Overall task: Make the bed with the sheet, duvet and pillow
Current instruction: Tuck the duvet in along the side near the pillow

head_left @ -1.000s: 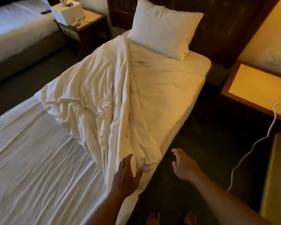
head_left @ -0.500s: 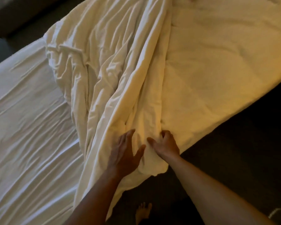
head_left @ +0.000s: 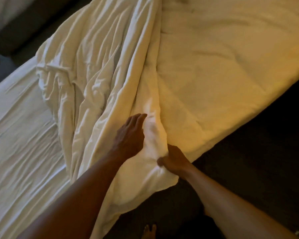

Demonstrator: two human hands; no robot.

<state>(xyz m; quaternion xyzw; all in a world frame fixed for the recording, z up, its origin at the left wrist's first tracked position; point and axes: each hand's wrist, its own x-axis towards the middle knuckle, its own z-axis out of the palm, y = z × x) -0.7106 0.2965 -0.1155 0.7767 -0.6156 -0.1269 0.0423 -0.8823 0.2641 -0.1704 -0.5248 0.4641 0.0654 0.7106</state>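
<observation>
A white duvet [head_left: 205, 69] lies folded back over the upper half of the bed, with a rumpled fold [head_left: 97, 69] running down its middle to the near edge. The white sheet [head_left: 19, 135] is bare on the lower left part of the mattress. My left hand [head_left: 130, 135] lies with straight fingers against the bunched fold near the bed's edge. My right hand [head_left: 174, 161] grips the duvet's hanging corner, fingers curled into the cloth. The pillow is out of view.
Dark carpet [head_left: 266, 152] fills the right and bottom. My bare toes [head_left: 149, 230] show at the bottom edge. A second bed's dark base [head_left: 24, 31] runs along the upper left.
The view dropped from the whole bed to its near edge. Both hands reached the duvet; my right hand went from open in the air to gripping the corner, and the left slid up the fold.
</observation>
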